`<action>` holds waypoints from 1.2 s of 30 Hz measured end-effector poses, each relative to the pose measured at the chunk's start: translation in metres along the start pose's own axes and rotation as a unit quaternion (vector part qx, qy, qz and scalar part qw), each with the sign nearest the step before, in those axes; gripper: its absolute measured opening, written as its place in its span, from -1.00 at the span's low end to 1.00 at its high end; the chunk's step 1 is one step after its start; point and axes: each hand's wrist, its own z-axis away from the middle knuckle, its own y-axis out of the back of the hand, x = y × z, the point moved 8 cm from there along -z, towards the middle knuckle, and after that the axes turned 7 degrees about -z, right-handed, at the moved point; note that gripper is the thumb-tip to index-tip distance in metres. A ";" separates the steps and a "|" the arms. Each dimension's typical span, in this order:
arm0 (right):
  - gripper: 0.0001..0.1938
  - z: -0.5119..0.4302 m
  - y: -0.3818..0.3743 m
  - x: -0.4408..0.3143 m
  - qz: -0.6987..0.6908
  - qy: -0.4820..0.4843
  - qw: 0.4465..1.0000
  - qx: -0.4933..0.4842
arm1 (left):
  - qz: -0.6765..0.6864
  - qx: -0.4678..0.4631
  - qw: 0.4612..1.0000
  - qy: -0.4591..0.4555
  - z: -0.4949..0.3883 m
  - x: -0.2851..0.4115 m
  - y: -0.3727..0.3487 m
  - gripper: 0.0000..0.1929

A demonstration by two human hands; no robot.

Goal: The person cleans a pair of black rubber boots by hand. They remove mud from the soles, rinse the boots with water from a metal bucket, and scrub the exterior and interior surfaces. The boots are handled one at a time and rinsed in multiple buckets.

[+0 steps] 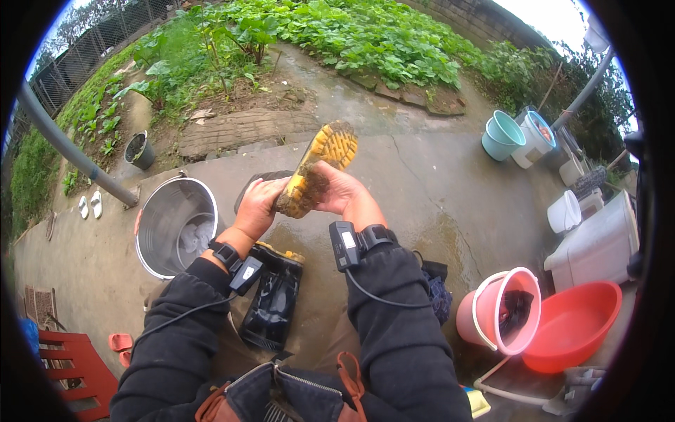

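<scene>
A black rubber boot (298, 191) with a yellow lugged sole is held up before me, its muddy sole turned towards me. My left hand (259, 207) grips one side of it, near one end of the sole. Part of the boot's dark shaft shows behind that hand. On the other side, my right hand (343, 191) has its fingers and thumb against the mud-caked middle of the sole. A second black rubber boot (271, 303), wet and shiny, lies on the concrete below my hands. Left of it stands a metal bucket (153, 232) with whitish contents at its bottom.
A pink bucket (474, 314) and a red basin (585, 327) sit at the right. Teal buckets (498, 142) stand farther back. A grey pole (79, 153) rises at the left. Wet concrete (401, 184) reaches to a vegetable bed (358, 42). A red slatted chair (79, 364) is at lower left.
</scene>
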 end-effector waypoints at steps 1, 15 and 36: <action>-0.58 0.001 -0.002 0.001 0.009 -0.002 1.000 -0.006 | -0.009 0.002 1.000 -0.012 0.000 0.001 0.001 -0.51; -0.65 -0.006 0.008 0.006 0.014 0.002 0.998 0.056 | -0.019 0.007 1.000 -0.023 0.004 0.004 0.007 -0.50; -0.58 -0.002 -0.003 -0.008 -0.016 0.085 0.996 0.035 | 0.092 0.013 0.996 0.001 0.006 -0.009 0.003 -0.48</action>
